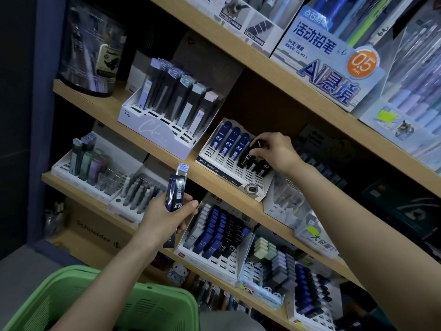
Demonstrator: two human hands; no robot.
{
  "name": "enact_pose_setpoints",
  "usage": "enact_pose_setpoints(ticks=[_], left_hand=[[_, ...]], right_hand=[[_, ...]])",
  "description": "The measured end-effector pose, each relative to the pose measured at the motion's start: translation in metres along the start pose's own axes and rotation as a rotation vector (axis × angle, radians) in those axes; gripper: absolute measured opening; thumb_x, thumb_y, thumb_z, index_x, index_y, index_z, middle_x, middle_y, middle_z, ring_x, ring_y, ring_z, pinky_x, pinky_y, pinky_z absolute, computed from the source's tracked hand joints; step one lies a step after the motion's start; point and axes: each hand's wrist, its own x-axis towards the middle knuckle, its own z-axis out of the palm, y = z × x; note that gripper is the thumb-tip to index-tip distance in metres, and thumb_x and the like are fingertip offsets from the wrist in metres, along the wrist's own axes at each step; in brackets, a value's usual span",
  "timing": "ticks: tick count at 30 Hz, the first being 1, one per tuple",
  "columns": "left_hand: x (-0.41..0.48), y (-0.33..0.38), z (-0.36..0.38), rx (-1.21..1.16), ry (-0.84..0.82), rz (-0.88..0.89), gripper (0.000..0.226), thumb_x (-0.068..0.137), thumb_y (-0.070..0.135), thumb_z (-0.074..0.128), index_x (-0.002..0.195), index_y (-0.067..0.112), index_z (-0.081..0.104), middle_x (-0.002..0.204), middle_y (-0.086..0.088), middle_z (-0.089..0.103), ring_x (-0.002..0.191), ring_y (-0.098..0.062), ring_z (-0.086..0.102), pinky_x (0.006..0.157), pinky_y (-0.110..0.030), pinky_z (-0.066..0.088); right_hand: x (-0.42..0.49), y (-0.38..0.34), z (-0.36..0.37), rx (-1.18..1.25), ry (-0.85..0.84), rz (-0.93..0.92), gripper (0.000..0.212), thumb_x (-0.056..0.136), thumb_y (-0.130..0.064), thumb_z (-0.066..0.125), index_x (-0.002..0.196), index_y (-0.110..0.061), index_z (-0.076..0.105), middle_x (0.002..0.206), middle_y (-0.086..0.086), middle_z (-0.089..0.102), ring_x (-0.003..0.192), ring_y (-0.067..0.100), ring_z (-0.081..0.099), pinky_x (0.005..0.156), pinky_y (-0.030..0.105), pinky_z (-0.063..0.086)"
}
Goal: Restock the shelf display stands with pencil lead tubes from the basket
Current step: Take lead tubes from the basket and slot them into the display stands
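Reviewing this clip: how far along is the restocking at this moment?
Done: three blue tubes and a few black ones stand in the white slotted stand. In hand: the right hand pinches a black tube at that stand, and the left hand grips a small bunch of tubes. Left: many front slots of the stand are bare; the green basket shows no contents from here.

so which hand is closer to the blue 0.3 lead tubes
Right. The right hand pinches a black tube just beside the blue 0.3 lead tubes; the left hand holds a bunch of tubes lower down.
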Motion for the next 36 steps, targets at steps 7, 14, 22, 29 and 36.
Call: enact_pose_setpoints(ticks=[7, 14, 22, 29, 36], left_hand=[[0.000, 0.000, -0.002, 0.006, 0.000, -0.006, 0.009, 0.086, 0.015, 0.067, 0.093, 0.014, 0.062, 0.069, 0.006, 0.071, 0.045, -0.005, 0.052, 0.050, -0.020, 0.046], [0.000, 0.001, -0.002, -0.014, 0.003, -0.017, 0.011, 0.086, 0.015, 0.067, 0.095, 0.013, 0.062, 0.068, 0.004, 0.071, 0.045, -0.006, 0.051, 0.049, -0.021, 0.046], [0.001, -0.001, -0.002, 0.001, -0.002, -0.018, 0.011, 0.086, 0.016, 0.067, 0.096, 0.014, 0.062, 0.068, 0.005, 0.071, 0.045, -0.006, 0.052, 0.050, -0.022, 0.046], [0.001, -0.001, -0.002, 0.003, -0.006, -0.021, 0.011, 0.086, 0.015, 0.067, 0.096, 0.014, 0.062, 0.072, 0.001, 0.070, 0.046, -0.005, 0.052, 0.051, -0.022, 0.046], [0.000, 0.000, -0.002, 0.001, -0.007, -0.013, 0.011, 0.086, 0.016, 0.067, 0.096, 0.013, 0.062, 0.074, 0.001, 0.071, 0.050, -0.011, 0.052, 0.054, -0.024, 0.045]], right_hand=[[0.006, 0.002, 0.002, -0.032, 0.013, 0.026, 0.013, 0.088, -0.013, 0.065, 0.098, -0.019, 0.061, 0.096, 0.009, 0.065, 0.082, 0.018, 0.064, 0.072, 0.027, 0.052], [0.004, 0.003, -0.001, 0.067, -0.027, 0.053, 0.009, 0.088, -0.010, 0.064, 0.091, -0.018, 0.062, 0.094, 0.010, 0.067, 0.080, 0.018, 0.067, 0.078, 0.029, 0.057], [0.005, 0.005, -0.002, -0.001, -0.063, 0.030, 0.010, 0.088, -0.011, 0.064, 0.095, -0.018, 0.061, 0.095, 0.006, 0.065, 0.084, 0.016, 0.066, 0.081, 0.035, 0.057], [0.003, 0.002, 0.004, -0.042, -0.089, -0.018, 0.016, 0.087, -0.011, 0.066, 0.099, -0.020, 0.059, 0.097, 0.008, 0.065, 0.079, 0.013, 0.063, 0.079, 0.030, 0.056], [-0.009, 0.007, 0.006, 0.028, 0.182, -0.090, 0.031, 0.082, -0.015, 0.073, 0.105, -0.018, 0.053, 0.098, -0.003, 0.053, 0.077, 0.003, 0.054, 0.067, 0.010, 0.044]])
